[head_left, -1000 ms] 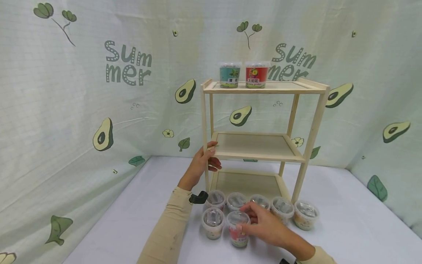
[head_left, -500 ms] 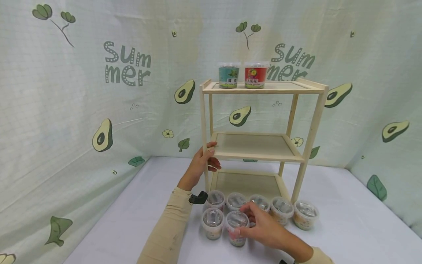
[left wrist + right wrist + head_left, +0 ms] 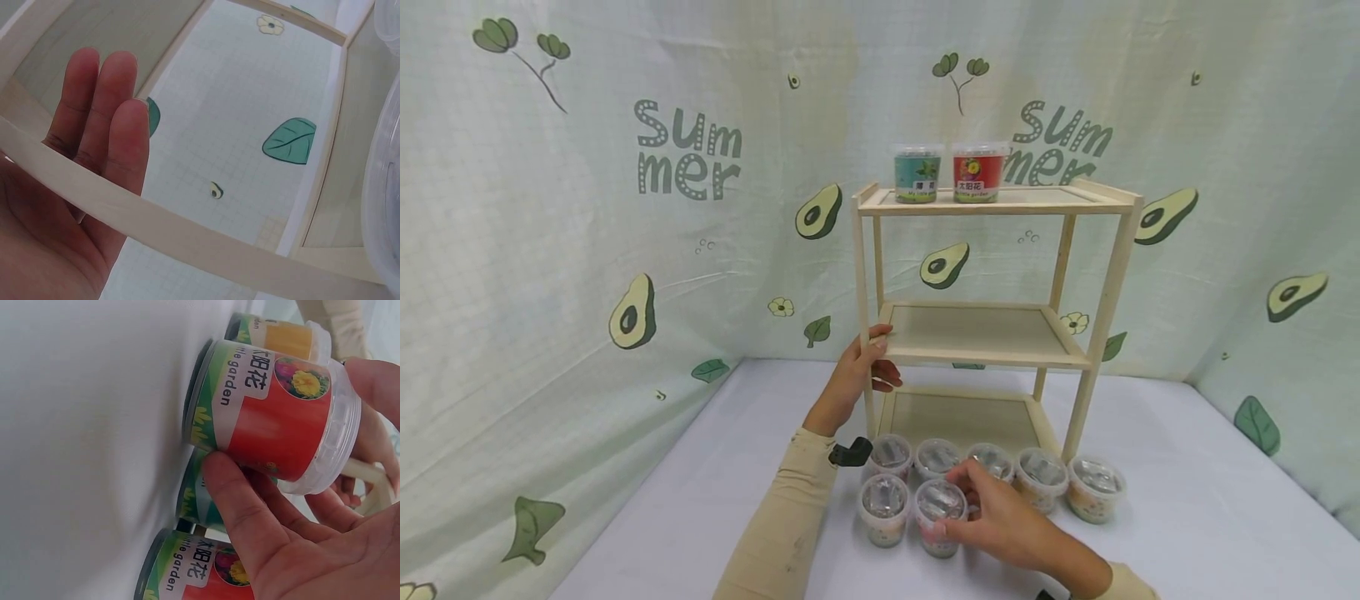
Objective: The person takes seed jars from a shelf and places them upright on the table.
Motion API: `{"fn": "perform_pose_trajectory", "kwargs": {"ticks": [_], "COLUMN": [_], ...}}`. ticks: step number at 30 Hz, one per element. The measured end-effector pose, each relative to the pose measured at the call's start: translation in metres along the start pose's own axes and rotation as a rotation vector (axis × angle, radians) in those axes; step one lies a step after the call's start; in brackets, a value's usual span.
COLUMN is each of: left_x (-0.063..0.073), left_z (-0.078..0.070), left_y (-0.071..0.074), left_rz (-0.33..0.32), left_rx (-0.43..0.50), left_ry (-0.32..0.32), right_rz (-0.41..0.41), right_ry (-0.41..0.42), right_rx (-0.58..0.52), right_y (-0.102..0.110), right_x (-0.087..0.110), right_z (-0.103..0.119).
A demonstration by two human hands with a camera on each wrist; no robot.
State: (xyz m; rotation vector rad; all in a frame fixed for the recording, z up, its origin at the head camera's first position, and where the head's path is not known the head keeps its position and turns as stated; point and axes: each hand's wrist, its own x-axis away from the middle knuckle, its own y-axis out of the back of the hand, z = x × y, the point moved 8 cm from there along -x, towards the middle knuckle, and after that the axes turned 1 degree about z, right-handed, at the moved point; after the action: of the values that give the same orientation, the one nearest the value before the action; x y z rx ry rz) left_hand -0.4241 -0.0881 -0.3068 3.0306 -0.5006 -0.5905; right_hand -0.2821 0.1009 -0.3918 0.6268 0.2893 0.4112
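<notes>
My right hand [image 3: 1003, 518] holds a small plastic tub [image 3: 941, 502] with a clear lid, thumb at its near side and fingers behind. In the right wrist view this tub [image 3: 281, 428] has a red label with flower pictures, and its base is close to the white tabletop. My left hand [image 3: 848, 379] grips the left front post [image 3: 862, 275] of a three-tier wooden shelf [image 3: 985, 358] at middle-board height. In the left wrist view, several fingers [image 3: 128, 147] reach behind that post. Just left of the held tub stands an orange-labelled tub [image 3: 883, 510].
Several lidded tubs line up before the shelf, the rightmost tub [image 3: 1097, 490] beyond its right leg. On the top board stand a teal tub [image 3: 917, 177] and a red tub [image 3: 977, 175]. A printed curtain [image 3: 700, 233] hangs behind the white table [image 3: 715, 467].
The tub in my right hand has tipped slightly, so less of its red label and more glare on its lid show in the head view. My left hand stays on the post.
</notes>
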Motion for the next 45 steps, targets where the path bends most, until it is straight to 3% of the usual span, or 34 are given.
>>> {"fn": "perform_pose_trajectory", "kwargs": {"ticks": [7, 15, 22, 33, 40, 45], "left_x": [0.001, 0.001, 0.0, 0.003, 0.002, 0.0], "left_z": [0.001, -0.001, -0.005, 0.0, 0.0, 0.003], "left_y": [0.001, -0.002, -0.004, -0.002, 0.002, -0.003], "left_rz": [-0.007, 0.002, 0.018, 0.026, 0.003, 0.022], "left_rx": [-0.003, 0.011, 0.052, 0.041, 0.056, 0.047], "left_ry": [0.004, -0.007, -0.033, -0.02, -0.033, -0.011], "right_rz": [0.002, 0.058, 0.103, 0.09, 0.074, 0.035], "right_ry": [0.078, 0.121, 0.105, 0.173, 0.136, 0.117], "right_rx": [0.123, 0.13, 0.156, 0.019, -0.16, -0.174], "right_y": [0.002, 0.005, 0.025, 0.048, 0.064, 0.074], "right_x": [0.002, 0.005, 0.006, 0.007, 0.002, 0.006], "right_z": [0.006, 0.011, 0.017, 0.014, 0.006, -0.004]}}
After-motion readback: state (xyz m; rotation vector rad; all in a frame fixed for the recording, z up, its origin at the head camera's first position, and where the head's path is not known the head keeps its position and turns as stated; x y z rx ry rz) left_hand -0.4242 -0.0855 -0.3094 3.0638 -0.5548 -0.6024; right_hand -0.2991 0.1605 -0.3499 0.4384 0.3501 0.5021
